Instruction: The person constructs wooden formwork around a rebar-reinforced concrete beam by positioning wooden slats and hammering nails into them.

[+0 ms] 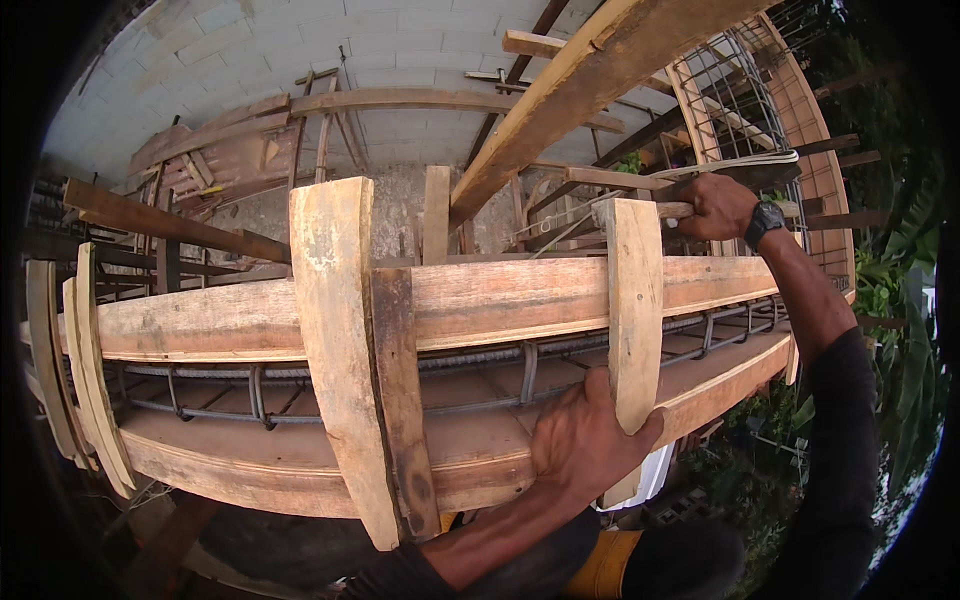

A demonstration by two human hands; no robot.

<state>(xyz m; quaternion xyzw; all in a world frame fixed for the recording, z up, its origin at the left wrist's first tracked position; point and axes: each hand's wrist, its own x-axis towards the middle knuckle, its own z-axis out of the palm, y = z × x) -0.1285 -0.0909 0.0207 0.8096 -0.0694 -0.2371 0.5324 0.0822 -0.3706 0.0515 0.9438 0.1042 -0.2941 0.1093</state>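
Observation:
My left hand is closed round the lower part of a short wooden cleat, which stands across the two side boards of a long timber formwork. Beyond the cleat's top, my right hand is wrapped round the wooden handle of what looks like a hammer. Its head is mostly hidden at the cleat's upper end. Between the far side board and the near side board lies a steel rebar cage. A wide cleat and a darker narrow one cross the boards farther left.
More cleats cross the formwork's left end. A thick timber beam slants overhead near my right hand. Behind are a block wall, wooden props and rebar mesh. Leafy plants grow at the right.

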